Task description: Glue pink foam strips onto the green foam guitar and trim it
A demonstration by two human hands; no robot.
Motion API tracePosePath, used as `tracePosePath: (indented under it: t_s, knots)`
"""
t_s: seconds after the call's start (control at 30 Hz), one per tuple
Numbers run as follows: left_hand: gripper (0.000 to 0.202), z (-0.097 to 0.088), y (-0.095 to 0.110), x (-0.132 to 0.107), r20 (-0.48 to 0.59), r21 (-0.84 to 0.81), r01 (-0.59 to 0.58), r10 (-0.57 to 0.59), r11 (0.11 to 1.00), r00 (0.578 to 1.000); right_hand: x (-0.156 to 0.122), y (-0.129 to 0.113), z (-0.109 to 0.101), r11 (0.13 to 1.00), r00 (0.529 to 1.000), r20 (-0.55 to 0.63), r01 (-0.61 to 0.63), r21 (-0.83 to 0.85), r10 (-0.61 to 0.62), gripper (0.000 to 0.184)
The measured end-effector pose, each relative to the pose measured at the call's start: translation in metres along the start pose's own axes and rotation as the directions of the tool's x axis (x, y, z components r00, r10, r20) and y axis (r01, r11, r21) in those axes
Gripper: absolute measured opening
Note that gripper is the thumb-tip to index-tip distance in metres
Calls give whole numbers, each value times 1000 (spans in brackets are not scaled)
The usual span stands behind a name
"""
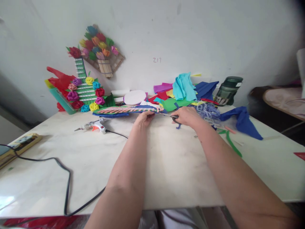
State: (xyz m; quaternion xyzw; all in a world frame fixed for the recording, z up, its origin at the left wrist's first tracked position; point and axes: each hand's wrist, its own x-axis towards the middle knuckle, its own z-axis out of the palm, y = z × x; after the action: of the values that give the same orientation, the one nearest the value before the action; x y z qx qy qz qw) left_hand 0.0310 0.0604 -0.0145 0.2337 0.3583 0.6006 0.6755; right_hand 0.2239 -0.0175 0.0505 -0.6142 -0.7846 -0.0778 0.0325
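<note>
My left hand [145, 119] is closed on the right end of a flat craft piece [119, 110] with pink and white striped strips on top and blue edging below. The piece is held nearly level, seen almost edge-on, just above the table. In my right hand [187, 115] is a pair of scissors [175, 120], its dark handles around the fingers. Its blades point left toward the end of the piece, near my left fingers. Whether the blades touch it I cannot tell. A narrow blue scrap [178, 126] hangs below the scissors.
On the left lie a glue gun [101, 126] with a black cord and a yellow power strip [21, 146]. A flower-covered guitar craft [84, 90] leans against the wall. Coloured paper [183, 87], tangled string [207, 112] and a dark green bottle [228, 90] stand behind my right hand.
</note>
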Motion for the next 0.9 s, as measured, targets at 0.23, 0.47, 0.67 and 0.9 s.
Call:
tracePosePath:
  t_s: [0.23,0.47,0.67,0.9]
  knots:
    - [36,-2,-2,-1,68,16,-2,1,1000,998,3,-5,-6,1000,998,57,-11,11,10,26]
    - [31,-4,-2,-2,131,11,-10,9,1000,991,0,-3,-6,999,999,48,-1,42,-1,27]
    - [28,-8,-2,-3,213,8,0,-2,1000,977,0,0,-4,997,999,51,-23,77,19,27]
    - [32,-8,-1,-5,222,15,-8,4,1000,975,3,7,4,991,999,33,-17,129,13,25]
